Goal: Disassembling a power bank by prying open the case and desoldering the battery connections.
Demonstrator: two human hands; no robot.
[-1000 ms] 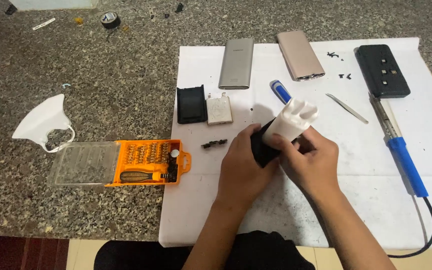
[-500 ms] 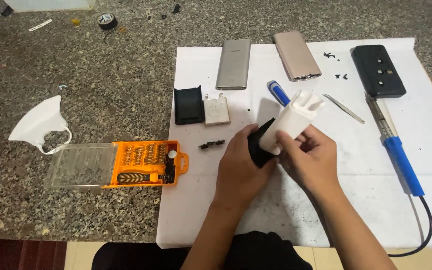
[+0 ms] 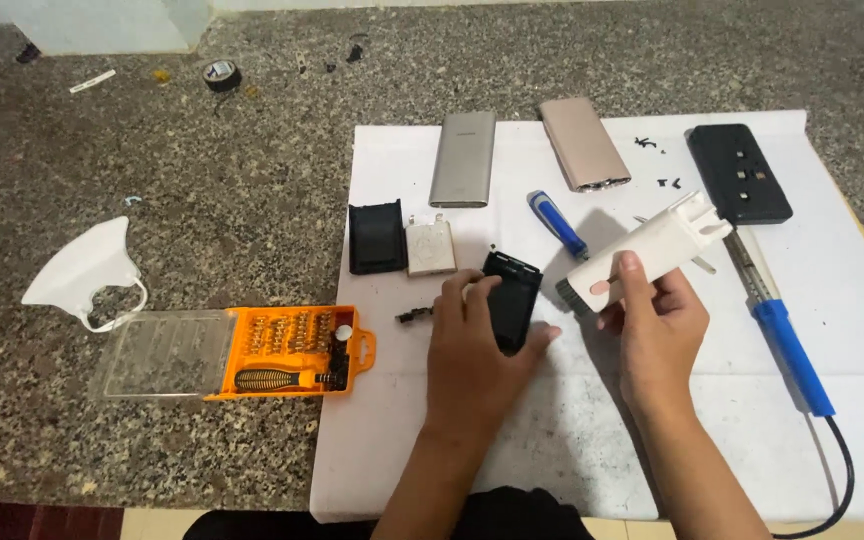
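Over the white mat point(image 3: 572, 450), left hand point(image 3: 477, 345) grips black casing point(image 3: 512, 298); right hand point(image 3: 657, 325) pinches white brush point(image 3: 647, 250).

i see a speckled stone counter point(image 3: 202, 180) carrying a white sheet point(image 3: 572, 440), an orange screwdriver kit point(image 3: 292, 352), a white mask point(image 3: 87, 270) and a tape roll point(image 3: 221, 75).

A small electronics repair bench, likely a workshop: a speckled stone tabletop point(image 3: 202, 200) carries a white sheet point(image 3: 572, 440) as a work mat, an orange bit set point(image 3: 297, 350), a blue soldering iron point(image 3: 787, 340), loose screws point(image 3: 667, 183), opened black casings point(image 3: 377, 237), two metal power banks point(image 3: 463, 158) and a tape roll point(image 3: 221, 75)
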